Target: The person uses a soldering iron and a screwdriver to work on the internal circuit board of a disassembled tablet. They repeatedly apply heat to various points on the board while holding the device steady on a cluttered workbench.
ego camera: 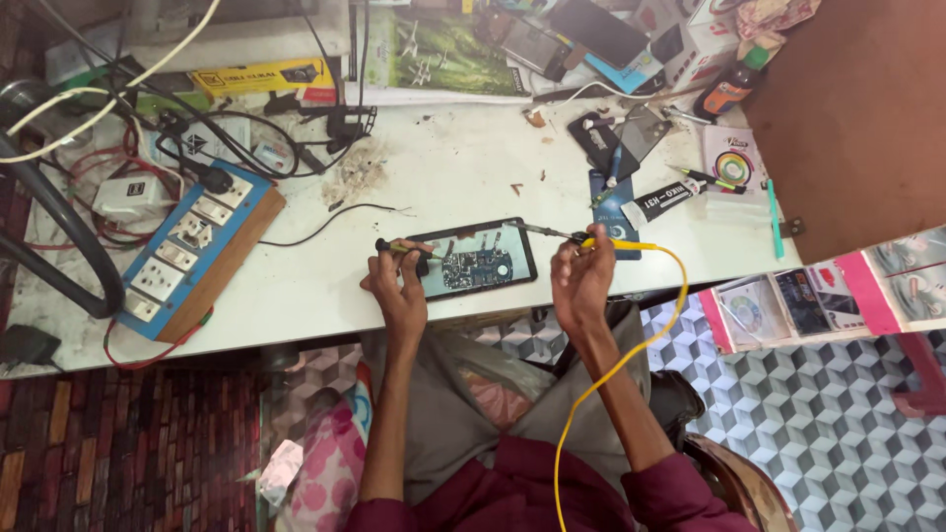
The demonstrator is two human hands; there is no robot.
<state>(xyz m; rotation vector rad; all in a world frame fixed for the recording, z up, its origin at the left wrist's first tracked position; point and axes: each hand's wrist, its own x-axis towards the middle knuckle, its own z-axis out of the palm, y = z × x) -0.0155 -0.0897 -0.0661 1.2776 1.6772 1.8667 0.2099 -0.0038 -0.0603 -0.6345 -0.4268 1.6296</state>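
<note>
Phone [473, 261] lies opened near the table's [296, 296] front edge; left hand [399, 286] grips a screwdriver [394, 246], right hand [581, 276] clamps the soldering iron [562, 234], tip poised, board work unfinished.

The table [463, 167] is white, the opened phone [473, 259] has a black frame and a blue board, the cable [631, 345] is yellow, the socket board [187, 251] is blue with white sockets, the sleeves [650, 502] are maroon, and the floor [838, 414] has a grey-and-white cube pattern.
</note>
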